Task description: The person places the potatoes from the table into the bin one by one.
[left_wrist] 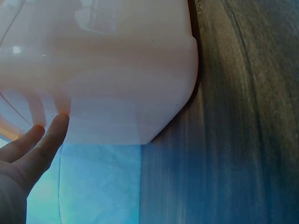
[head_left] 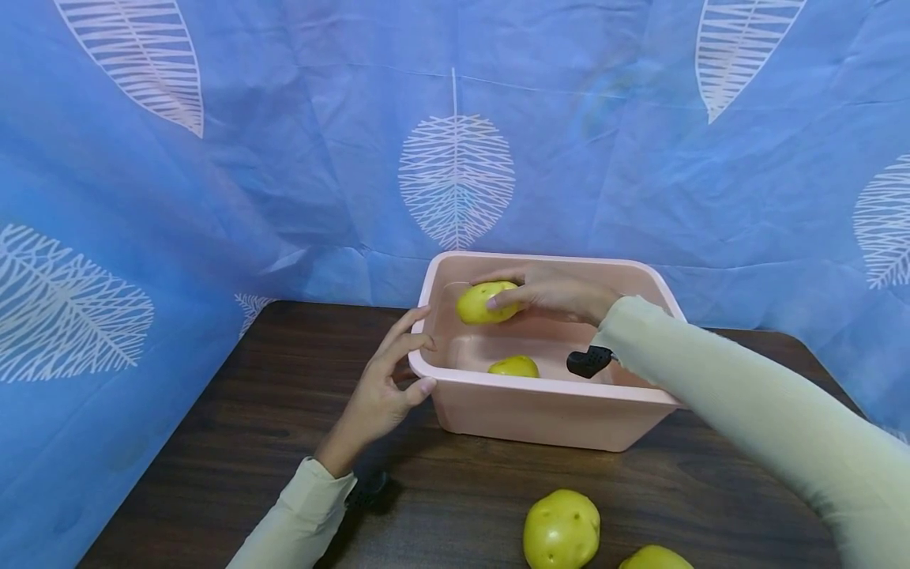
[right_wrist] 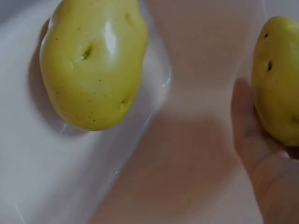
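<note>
In the head view, my right hand [head_left: 547, 294] grips a yellow potato [head_left: 486, 303] inside a pale pink plastic bin [head_left: 540, 411], above its floor. The thumb and part of that potato show at the right edge of the right wrist view. A second potato [right_wrist: 93, 65] lies on the bin floor, partly hidden by the front wall in the head view. My left hand [head_left: 387, 379] is at the bin's left front corner, fingertips and thumb touching the rim. In the left wrist view, two extended fingers [left_wrist: 53, 135] touch the outer wall.
Two more potatoes are on the dark wooden table [head_left: 270, 442] in front of the bin: one whole potato [head_left: 562, 529] and another potato [head_left: 654, 558] cut off by the frame's bottom. Behind the table hangs a blue leaf-patterned cloth [head_left: 320, 142].
</note>
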{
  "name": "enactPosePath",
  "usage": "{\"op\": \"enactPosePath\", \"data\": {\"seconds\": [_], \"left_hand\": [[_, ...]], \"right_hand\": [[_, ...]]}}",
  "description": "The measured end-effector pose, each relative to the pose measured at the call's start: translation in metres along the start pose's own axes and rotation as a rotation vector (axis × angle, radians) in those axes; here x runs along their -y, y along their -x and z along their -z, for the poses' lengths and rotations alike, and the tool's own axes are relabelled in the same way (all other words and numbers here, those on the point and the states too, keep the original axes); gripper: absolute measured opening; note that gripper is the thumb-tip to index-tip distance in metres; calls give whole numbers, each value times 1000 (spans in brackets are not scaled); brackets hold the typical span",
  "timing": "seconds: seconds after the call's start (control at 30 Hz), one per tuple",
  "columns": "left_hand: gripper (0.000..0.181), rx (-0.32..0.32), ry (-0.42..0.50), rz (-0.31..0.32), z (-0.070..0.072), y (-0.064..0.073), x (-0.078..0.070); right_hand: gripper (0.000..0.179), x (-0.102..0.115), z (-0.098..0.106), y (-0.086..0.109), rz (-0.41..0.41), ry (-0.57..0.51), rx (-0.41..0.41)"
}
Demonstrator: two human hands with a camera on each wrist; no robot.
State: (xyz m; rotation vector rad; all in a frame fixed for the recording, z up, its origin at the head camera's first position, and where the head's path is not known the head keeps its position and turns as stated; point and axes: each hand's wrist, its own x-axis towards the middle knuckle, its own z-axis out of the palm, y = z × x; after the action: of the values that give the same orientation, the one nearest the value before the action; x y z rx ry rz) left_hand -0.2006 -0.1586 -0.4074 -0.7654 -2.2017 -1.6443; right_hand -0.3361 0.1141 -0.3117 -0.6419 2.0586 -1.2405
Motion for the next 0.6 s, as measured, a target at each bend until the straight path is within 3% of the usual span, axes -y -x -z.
{"op": "enactPosePath", "data": {"seconds": [0.27, 0.6], "left_hand": [[51, 0, -7, 14, 0, 0, -2], [48, -1, -21, 13, 0, 0, -2]], "right_hand": [[65, 0, -4, -2, -42, 73, 44], [61, 5, -6, 3, -29, 53, -18]]}}
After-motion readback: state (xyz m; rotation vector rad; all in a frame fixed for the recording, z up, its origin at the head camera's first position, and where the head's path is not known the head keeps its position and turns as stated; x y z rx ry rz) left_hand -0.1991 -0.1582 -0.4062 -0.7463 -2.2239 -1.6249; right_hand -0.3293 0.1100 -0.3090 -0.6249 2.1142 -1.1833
